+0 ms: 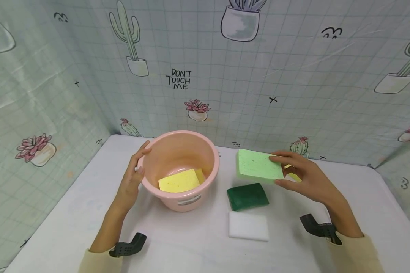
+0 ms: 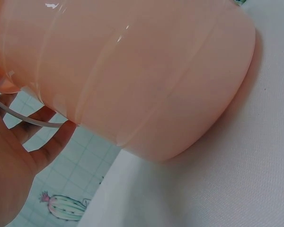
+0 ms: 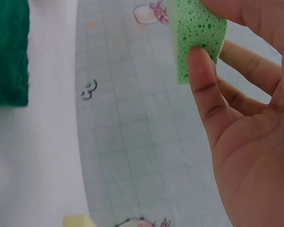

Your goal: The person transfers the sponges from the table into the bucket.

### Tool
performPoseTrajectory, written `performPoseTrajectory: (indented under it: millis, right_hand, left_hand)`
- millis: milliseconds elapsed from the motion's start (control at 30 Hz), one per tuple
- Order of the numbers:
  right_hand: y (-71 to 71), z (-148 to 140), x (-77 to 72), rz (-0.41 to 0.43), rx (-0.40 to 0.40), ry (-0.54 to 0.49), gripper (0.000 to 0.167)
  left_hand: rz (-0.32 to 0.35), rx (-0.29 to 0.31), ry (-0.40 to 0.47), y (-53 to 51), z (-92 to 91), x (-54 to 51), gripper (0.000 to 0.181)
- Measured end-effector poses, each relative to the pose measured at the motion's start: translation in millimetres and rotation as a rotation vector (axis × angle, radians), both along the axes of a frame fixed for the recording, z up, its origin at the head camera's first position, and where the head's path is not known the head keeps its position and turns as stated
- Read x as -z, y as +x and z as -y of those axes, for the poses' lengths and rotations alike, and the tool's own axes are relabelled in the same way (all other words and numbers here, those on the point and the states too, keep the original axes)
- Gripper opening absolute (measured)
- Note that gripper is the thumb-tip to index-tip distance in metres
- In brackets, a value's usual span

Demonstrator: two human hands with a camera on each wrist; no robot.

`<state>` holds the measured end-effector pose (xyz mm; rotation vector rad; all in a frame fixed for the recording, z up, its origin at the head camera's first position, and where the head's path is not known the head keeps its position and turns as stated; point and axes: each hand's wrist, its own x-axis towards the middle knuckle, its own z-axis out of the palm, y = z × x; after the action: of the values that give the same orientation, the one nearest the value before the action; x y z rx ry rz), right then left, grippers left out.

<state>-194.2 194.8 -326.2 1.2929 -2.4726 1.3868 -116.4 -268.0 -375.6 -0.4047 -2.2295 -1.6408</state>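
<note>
A pink bucket stands on the table with yellow sponges inside it. My left hand holds the bucket at the left of its rim, and in the left wrist view its fingers lie by the thin pale handle. To the right of the bucket, my right hand pinches a light green sponge by its right end, raised above the table. The right wrist view shows the sponge's porous end between thumb and fingers.
A dark green scouring pad lies right of the bucket, with a white sponge block in front of it. Something yellow is partly hidden behind my right hand. A cactus-print cloth hangs behind the white table.
</note>
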Motion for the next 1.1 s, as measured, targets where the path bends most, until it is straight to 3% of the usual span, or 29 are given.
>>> performPoseTrajectory:
  millis: [167,400,900,1100]
  right_hand:
    - [-3.2,17.1,-7.9,0.017,-0.056,-0.026,0.064]
    - [-3.7,38.1,-18.8,-0.039,-0.085,-0.020,0.061]
    - [-3.7,42.1,-28.7,0.017,-0.121,-0.072,0.064]
    - [-4.7,58.9,-38.8,-0.023,-0.161,-0.088,0.062]
  left_hand:
    - [0.007,0.013,0.008,-0.2,0.5,0.0,0.048]
    - [-0.010,0.017,0.011,-0.5,2.6,0.4,0.047]
    - [-0.010,0.014,0.004,0.9,3.0,2.1,0.046]
    - [-0.009,0.010,-0.001,0.8,3.0,2.2,0.046]
